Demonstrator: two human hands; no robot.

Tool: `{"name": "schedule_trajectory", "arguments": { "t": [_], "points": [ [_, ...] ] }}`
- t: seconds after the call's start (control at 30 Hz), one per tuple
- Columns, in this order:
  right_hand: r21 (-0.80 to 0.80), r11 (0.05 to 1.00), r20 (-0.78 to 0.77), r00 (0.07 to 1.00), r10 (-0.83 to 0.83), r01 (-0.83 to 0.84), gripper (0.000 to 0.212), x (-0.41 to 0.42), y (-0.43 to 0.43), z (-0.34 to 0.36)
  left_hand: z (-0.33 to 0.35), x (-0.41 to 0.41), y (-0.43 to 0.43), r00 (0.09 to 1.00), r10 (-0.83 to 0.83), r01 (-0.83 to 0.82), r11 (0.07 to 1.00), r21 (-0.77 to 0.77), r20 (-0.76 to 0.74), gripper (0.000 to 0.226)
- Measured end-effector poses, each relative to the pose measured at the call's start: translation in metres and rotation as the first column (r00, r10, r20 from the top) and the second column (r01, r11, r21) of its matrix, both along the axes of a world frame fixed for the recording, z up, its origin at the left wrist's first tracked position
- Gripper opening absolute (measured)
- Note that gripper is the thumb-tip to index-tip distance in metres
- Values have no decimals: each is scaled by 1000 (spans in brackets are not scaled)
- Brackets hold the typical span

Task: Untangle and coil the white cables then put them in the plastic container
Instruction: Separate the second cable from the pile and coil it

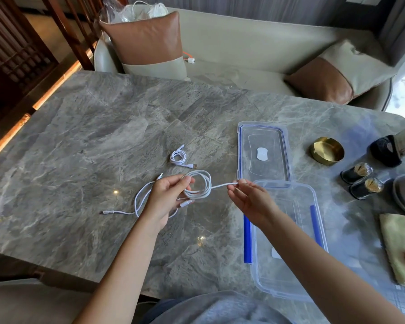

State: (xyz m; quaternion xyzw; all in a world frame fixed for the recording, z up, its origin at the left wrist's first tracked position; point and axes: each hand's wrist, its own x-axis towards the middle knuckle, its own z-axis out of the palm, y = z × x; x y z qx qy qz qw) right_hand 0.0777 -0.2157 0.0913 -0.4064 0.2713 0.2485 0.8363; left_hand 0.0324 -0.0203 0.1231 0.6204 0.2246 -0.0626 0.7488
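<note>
A: Cables first. Where were they?

B: One white cable (198, 184) was wound into a few loops at the middle of the frame, held above the grey marble table (80, 141). The left hand (165, 198) was closed on the left side of that coil, fingers curled over the loops. The right hand (248, 198) pinched the free end, which ran from the coil out to the right, between thumb and fingertips.

A: Any others?

B: A small coiled cable (178, 157) lay on the table just above the hands, apart from them, its plug pointing right. A loose cable (136, 204) curved on the table under and left of the left hand, one end stretched toward the left. I couldn't tell whether it was joined to the held coil.

A: And the container?

B: The clear plastic container (288, 242) with blue side clips stood open at the lower right, under the right forearm, with no cable inside. Its lid (263, 152) lay flat just above it, touching its upper edge.

A: Anything beside that?

B: A brass bowl (326, 150) and two dark small jars (361, 180) at the right edge, a folded cloth (398, 246) lower right, and a brown-and-cream cushion (147, 43) on the sofa at the top.
</note>
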Motion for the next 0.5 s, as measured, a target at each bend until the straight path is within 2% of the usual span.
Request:
{"name": "schedule_trajectory", "arguments": {
  "t": [0.17, 0.27, 0.33, 0.43, 0.5],
  "points": [
    [140, 988, -25, 998, -61, 64, 9, 0, 2, 2, -4, 0, -3, 998, 61, -62, 997, -54, -35, 20],
    [189, 981, 69, 996, -48, 34, 11, -3, 1, 6, -7, 0, -6, 994, 107, -109, 993, -49, -34, 17],
    [199, 978, 175, 984, 34, -69, 17, -6, 0, 13, -11, 1, -6, 984, 176, -176, 984, -9, -15, 18],
    [89, 956, 379, 897, 228, -280, 23, -13, -3, 21, -17, 3, -5, 969, 246, -246, 968, 49, 10, 23],
    [-138, 919, 516, 766, 384, -369, 22, -16, -4, 27, -22, 4, -6, 966, 256, -258, 960, 111, 32, 25]
  ]
}}
